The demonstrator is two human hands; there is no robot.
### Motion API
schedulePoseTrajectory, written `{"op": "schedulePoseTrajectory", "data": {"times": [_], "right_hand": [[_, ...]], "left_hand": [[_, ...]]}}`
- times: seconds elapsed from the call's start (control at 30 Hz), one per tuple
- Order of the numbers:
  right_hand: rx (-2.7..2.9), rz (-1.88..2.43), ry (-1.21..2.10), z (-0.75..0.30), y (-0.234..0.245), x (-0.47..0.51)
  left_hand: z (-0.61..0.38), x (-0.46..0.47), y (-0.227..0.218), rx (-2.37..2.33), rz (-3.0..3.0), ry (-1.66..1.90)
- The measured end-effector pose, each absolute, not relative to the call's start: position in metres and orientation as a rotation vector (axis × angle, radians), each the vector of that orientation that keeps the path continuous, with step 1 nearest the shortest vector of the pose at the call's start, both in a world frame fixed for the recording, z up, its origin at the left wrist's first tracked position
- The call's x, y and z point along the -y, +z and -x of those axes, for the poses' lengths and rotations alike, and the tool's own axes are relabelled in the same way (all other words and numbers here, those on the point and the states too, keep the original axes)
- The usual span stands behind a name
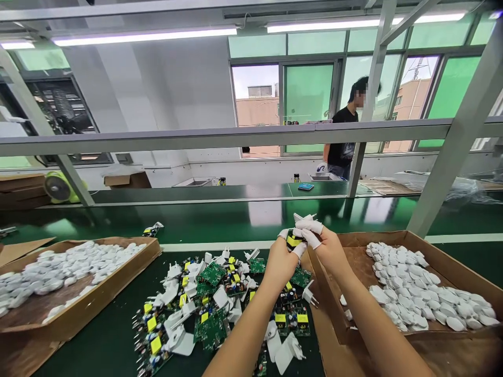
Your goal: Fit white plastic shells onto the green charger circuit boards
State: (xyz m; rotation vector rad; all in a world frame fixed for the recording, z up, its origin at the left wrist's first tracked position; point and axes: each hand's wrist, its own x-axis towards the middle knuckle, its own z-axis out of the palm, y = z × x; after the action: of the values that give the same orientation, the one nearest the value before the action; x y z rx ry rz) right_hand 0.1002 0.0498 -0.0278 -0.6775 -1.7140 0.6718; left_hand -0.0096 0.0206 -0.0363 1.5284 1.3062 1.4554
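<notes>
Both my hands meet above the far side of a heap of parts, white covers on their fingertips. My left hand [282, 261] is closed around a small circuit board [294, 241] with a yellow component on it. Against it, my right hand [325, 245] pinches a white plug piece [303, 217] whose prongs point up and to the right. The fingers hide where board and plug piece meet, so I cannot tell whether they are joined. Below lies the heap of green circuit boards [212, 275] mixed with white plug pieces [288, 353].
Shallow cardboard trays of white rounded pieces stand at left [110, 272] and right [467, 272]. One part [153, 229] lies on the green belt [204, 222] behind. Metal frame bars [236, 140] cross ahead. A person [341, 141] stands beyond, near a blue phone-like object [305, 186].
</notes>
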Motion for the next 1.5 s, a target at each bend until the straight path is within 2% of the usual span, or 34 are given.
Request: {"op": "schedulePoseTrajectory", "data": {"times": [0.27, 0.4, 0.5, 0.7, 0.8, 0.93, 1.1, 1.3, 1.5], "right_hand": [[1.652, 0.762, 0.623, -0.097, -0.029, -0.045], [1.783, 0.692, 0.378, -0.095, -0.027, -0.048], [1.853, 0.65, 0.279, -0.097, -0.027, -0.052], [2.014, 0.97, 0.263, -0.089, -0.037, -0.049], [1.998, 1.051, 0.133, -0.087, -0.04, -0.048], [2.009, 0.775, -0.19, -0.094, -0.04, -0.05], [2.004, 0.529, -0.53, -0.1, -0.035, -0.05], [2.009, 0.492, -0.597, -0.109, -0.025, -0.046], [2.034, 0.523, -0.653, -0.115, -0.02, -0.042]], "left_hand": [[0.003, -0.013, -0.033, -1.237, -1.371, 1.626], [0.004, -0.015, -0.032, -1.005, -1.272, 1.664], [0.007, -0.02, -0.031, -0.885, -0.987, 1.611], [0.003, -0.026, -0.031, -0.561, -0.599, 1.736], [0.006, -0.025, -0.03, -0.574, -0.717, 1.691], [0.019, -0.024, -0.027, -0.768, -0.928, 1.692], [0.024, -0.023, -0.025, -0.641, -0.937, 1.718], [0.016, -0.018, -0.028, -0.742, -1.118, 1.835], [0.024, -0.019, -0.024, -0.659, -1.073, 1.682]]}}
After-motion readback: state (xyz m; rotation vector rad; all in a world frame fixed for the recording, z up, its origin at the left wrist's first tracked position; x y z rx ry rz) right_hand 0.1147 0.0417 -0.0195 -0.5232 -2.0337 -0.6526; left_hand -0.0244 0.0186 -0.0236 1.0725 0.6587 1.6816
